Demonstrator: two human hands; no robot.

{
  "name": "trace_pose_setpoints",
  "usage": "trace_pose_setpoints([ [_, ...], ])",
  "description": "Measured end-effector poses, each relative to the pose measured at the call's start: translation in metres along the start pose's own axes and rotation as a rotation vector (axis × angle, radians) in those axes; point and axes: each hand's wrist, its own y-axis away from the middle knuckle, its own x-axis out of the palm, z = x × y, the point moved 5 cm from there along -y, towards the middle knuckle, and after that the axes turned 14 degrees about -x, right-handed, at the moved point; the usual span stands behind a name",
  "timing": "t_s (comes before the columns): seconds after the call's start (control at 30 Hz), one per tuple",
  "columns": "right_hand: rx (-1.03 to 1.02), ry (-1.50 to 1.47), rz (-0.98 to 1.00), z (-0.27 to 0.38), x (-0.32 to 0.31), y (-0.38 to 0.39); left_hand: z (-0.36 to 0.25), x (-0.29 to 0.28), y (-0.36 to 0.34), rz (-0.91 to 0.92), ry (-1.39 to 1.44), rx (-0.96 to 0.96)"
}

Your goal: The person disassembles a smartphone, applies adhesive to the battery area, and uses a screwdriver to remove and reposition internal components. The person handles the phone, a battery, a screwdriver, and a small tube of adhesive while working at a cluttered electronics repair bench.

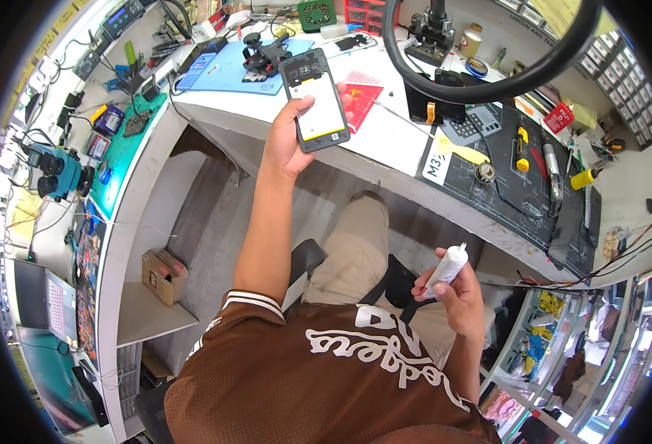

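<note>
broadly, the white workbench (244,115) takes up the most room, running from the upper left of the frame across to the right. next in size is the black mat (463,189) at the right of the frame, crowded with tools, and then the blue mat (226,74) at the upper left of centre. smaller than these, the phone (321,90) is just above the centre of the frame, raised over the bench edge with its inner side facing up; the left hand (289,133) holds it, thumb across the pale, yellow-edged panel (327,117) and fingertips round the far edge. a red packet (366,100) lies on the bench just beside it. smaller again, the white tube (446,271) is right of and below centre, over the lap and well apart from the phone; the right hand (455,292) is closed around it, tip (463,246) upward. whether that tip is capped, i cannot tell. for good handling, i'd keep the phone level and its grip at the rims, with the thumb pressing lightly on the panel. the tube is best left unsqueezed while it points up; any pressure should be slow and even, with the tip close to the surface.
</note>
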Motion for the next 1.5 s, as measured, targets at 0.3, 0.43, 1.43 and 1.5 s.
trace_pose_setpoints([
  [0.3,-0.146,0.137,-0.313,0.010,-0.019,0.011,0.032,0.043,0.044,-0.099,-0.218,0.020],
  [0.43,-0.210,0.161,-0.408,0.017,-0.025,0.015,0.046,0.063,0.061,-0.071,-0.217,-0.023],
  [1.43,-0.106,0.347,-0.182,0.023,-0.003,-0.127,0.061,0.028,0.097,-0.253,-0.120,-0.117],
  [1.5,-0.137,0.646,-0.022,0.004,0.030,-0.152,0.045,0.013,0.104,-0.289,-0.106,-0.058],
])
